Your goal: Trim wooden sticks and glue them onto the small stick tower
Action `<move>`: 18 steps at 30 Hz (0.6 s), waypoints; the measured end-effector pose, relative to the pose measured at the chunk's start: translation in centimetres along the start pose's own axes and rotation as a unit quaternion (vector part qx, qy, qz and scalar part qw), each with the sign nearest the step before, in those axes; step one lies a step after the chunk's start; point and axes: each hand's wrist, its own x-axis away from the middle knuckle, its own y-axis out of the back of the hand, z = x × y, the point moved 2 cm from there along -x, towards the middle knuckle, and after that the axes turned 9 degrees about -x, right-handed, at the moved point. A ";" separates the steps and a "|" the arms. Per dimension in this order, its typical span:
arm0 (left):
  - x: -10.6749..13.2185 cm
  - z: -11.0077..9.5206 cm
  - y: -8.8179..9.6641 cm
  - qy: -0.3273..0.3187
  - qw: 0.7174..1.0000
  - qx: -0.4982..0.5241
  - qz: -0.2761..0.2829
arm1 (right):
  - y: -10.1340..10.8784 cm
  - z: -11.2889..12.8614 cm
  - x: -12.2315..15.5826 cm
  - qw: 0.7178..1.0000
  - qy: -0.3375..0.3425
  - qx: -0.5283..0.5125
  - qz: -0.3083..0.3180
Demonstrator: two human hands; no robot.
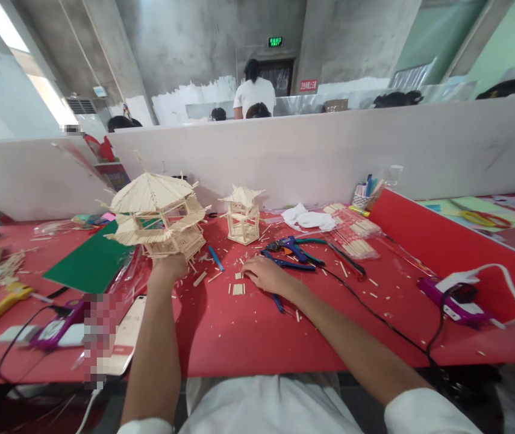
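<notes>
A large pavilion model of thin wooden sticks, with a tiered roof, stands left of centre. My left hand is closed at its lower front edge; the fingertips are hidden against the model. My right hand rests low over the table, fingers bent and drawn together beside a few short stick pieces. Anything between those fingertips is too small to make out. Just nearer to me lies a neat row of short sticks. Behind the right hand are blue-handled pliers. A smaller stick pavilion stands farther back.
Stick offcuts litter the red table. At left lie a green board, a yellow glue gun, a power strip and a phone. Bagged sticks, a white cloth and another power strip are right.
</notes>
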 end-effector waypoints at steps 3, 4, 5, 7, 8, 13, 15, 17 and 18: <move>0.2 0.2 0.1 0.037 0.999 -0.023 0.014 | 0.4 0.2 -0.1 1.000 -0.023 -0.002 -0.011; 0.3 0.2 0.1 0.041 0.999 -0.028 0.019 | 0.6 0.3 -0.1 0.999 -0.033 -0.001 -0.018; 0.4 0.1 0.2 0.040 0.998 -0.033 0.026 | 0.8 0.4 -0.1 0.999 -0.045 0.002 -0.024; 0.4 -0.2 0.3 0.019 0.998 -0.038 0.035 | 1.0 0.5 -0.1 0.997 -0.072 0.016 -0.033; 0.5 -0.4 0.4 0.005 0.998 -0.041 0.038 | 1.1 0.5 0.0 0.995 -0.084 0.024 -0.036; 0.3 -1.7 0.8 -0.042 0.999 -0.010 -0.005 | 1.3 0.5 0.1 0.992 -0.106 0.046 -0.046; 0.2 -2.3 0.9 -0.051 0.997 0.005 -0.055 | 1.3 0.4 0.1 0.993 -0.102 0.035 -0.052; 0.1 -3.0 0.9 -0.058 0.994 0.007 -0.090 | 1.3 0.4 0.1 0.994 -0.090 0.022 -0.055; 0.0 -3.4 0.8 -0.065 0.993 0.007 -0.097 | 1.4 0.3 0.1 0.995 -0.083 0.018 -0.056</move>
